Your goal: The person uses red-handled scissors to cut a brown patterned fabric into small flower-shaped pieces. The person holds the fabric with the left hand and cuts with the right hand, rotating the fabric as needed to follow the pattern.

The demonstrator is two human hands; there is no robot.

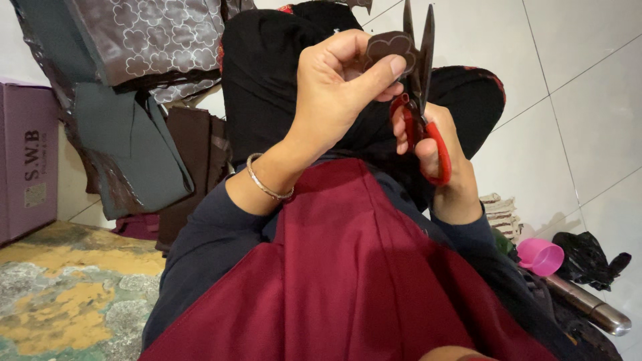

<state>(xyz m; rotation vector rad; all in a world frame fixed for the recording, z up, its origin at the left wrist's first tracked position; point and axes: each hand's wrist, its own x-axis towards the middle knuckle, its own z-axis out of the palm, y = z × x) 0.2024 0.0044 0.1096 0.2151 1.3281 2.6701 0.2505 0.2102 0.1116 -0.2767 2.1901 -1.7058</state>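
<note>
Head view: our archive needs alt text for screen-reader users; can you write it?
A left hand pinches a small dark flower-shaped cutout while the right hand works red-handled scissors at its edge. Below lie a maroon cloth, patterned fabric and white floor tiles.

Soft even indoor light, sharp, wide-angle edge distortion.

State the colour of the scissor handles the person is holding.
Red. The scissors' handles sit in the right hand, clearest in the head view, the only one.
</note>
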